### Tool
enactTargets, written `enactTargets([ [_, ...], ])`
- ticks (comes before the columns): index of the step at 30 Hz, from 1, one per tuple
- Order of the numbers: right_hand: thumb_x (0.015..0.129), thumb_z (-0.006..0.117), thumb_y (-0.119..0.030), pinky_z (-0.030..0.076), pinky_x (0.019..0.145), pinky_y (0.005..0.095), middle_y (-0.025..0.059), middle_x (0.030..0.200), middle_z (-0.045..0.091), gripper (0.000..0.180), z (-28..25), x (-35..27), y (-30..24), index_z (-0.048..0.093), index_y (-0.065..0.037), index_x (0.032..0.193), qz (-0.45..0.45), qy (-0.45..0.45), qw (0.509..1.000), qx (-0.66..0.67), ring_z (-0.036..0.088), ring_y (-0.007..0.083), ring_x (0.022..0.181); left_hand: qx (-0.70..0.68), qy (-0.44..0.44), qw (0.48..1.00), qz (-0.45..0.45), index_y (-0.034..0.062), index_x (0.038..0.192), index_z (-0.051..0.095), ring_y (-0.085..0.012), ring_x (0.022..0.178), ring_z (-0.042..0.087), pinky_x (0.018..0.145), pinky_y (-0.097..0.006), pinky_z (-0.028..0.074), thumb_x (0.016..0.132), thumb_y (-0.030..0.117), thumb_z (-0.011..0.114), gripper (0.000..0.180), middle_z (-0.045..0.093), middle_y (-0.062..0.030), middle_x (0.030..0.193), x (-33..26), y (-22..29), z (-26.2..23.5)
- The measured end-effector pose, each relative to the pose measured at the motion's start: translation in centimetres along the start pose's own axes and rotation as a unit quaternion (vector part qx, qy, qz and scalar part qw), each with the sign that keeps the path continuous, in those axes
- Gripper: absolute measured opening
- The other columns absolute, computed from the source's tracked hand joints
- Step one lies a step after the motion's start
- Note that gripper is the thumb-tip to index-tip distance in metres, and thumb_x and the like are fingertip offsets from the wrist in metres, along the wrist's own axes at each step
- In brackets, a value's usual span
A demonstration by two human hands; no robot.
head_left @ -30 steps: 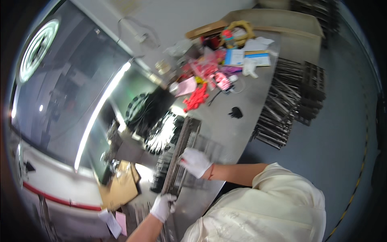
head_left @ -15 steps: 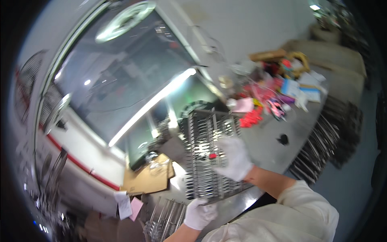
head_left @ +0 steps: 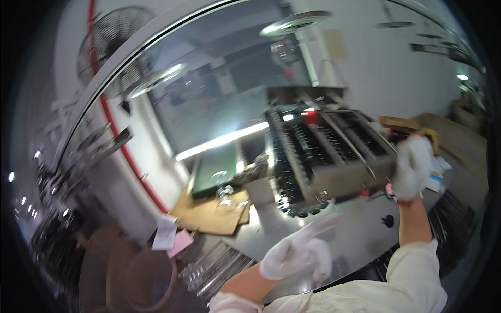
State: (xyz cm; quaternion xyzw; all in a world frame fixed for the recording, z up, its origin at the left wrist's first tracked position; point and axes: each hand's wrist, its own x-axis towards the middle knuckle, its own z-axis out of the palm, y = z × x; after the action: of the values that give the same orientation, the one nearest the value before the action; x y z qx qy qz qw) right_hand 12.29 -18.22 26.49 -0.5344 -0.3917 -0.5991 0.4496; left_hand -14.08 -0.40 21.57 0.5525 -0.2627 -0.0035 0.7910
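A metal rack [head_left: 355, 180] with rows of thin dark prongs stands tilted over the bench in the middle of the view. At its right end is my right hand [head_left: 412, 169] in a white glove, its fingers curled by the rack's edge and partly smeared by motion. My left hand [head_left: 300, 253], also gloved in white, is below the rack's near side and apart from it. Its index finger stretches toward the rack; the other fingers are loosely bent. A small red piece [head_left: 311, 117] shows at the far part of the rack, blurred.
Brown cardboard [head_left: 209, 214] lies left of the rack, with a pink paper [head_left: 180, 243] near it. Metal racks [head_left: 224, 266] lie at the near left. A small black object [head_left: 387, 221] rests on the metal bench [head_left: 360, 237]. At the right are a yellow ring [head_left: 432, 136] and more racks.
The rack has gone from lying flatter under my hands to a raised tilt. My right hand moved right and up; my left hand came off the rack's near edge. The view has turned.
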Motion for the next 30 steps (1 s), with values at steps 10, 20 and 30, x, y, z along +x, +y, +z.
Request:
enactTargets([
  [10, 0.094, 0.063, -0.027, 0.05, 0.074, 0.0428, 0.0048, 0.078, 0.069, 0.018, 7.6, 14.1, 5.5, 0.074, -0.015, 0.086, -0.195, 0.063, 0.967, -0.152, 0.067, 0.0276, 0.074, 0.052, 0.295, 0.954, 0.023, -0.0014, 0.143, 0.049, -0.0199, 0.074, 0.067, 0.064, -0.034, 0.056, 0.103, 0.047, 0.053, 0.062, 0.07, -0.0124, 0.091, -8.9, -3.8, -6.1],
  [20, 0.098, 0.054, -0.048, 0.053, 0.083, 0.0433, 0.0119, 0.084, 0.074, 0.042, 17.5, 25.0, 7.7, 0.077, -0.014, 0.092, 0.011, -0.036, 0.992, -0.121, 0.07, 0.0331, 0.083, 0.001, 0.452, 0.892, 0.029, -0.0013, 0.142, 0.051, -0.016, 0.07, 0.06, 0.062, -0.029, 0.052, 0.109, 0.04, 0.044, 0.053, 0.066, -0.0079, 0.087, -12.6, -4.8, -8.3],
  [30, 0.102, 0.042, -0.057, 0.056, 0.082, 0.0416, 0.0128, 0.101, 0.073, 0.056, 19.6, 26.7, 8.5, 0.071, -0.01, 0.112, 0.02, -0.157, 0.976, -0.15, 0.071, 0.0323, 0.088, -0.005, 0.552, 0.834, -0.001, -0.0005, 0.14, 0.053, -0.0158, 0.067, 0.06, 0.06, -0.029, 0.05, 0.109, 0.033, 0.044, 0.047, 0.066, -0.0071, 0.081, -14.7, -5.3, -10.4],
])
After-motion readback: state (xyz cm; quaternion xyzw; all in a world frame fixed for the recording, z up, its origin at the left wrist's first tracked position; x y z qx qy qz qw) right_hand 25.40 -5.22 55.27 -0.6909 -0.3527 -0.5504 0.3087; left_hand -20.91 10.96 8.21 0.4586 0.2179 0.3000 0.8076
